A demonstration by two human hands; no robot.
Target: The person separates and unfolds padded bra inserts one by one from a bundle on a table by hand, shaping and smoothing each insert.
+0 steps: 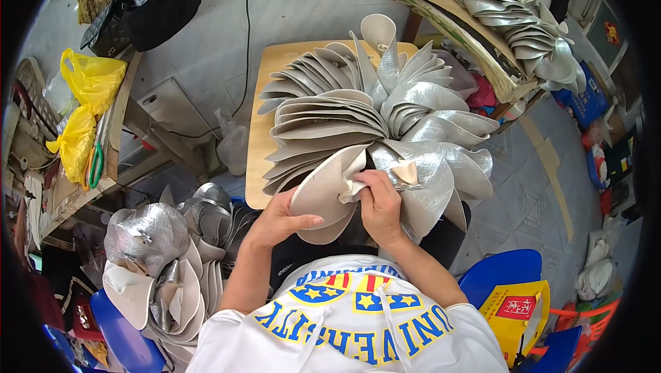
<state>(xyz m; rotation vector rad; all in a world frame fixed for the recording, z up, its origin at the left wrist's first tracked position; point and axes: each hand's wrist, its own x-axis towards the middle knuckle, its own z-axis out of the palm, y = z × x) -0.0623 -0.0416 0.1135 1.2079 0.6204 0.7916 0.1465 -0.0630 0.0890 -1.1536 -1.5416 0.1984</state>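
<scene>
In the head view, my left hand grips the edge of a curved beige fabric piece, thumb toward its near side. My right hand is closed at the piece's right part, where the fingers pinch a small whitish bit of cloth. What lies under the right fingertips is partly hidden. Just beyond my hands, a large pile of similar foil-backed pieces, beige on one side and silver on the other, fans out over a wooden table. A small cream scrap rests on the pile beside my right hand.
More silver and beige pieces are heaped at my left, by a blue stool. Another stack lies on a board at the back right. Green-handled scissors and yellow bags sit on the left bench. A yellow bag stands right.
</scene>
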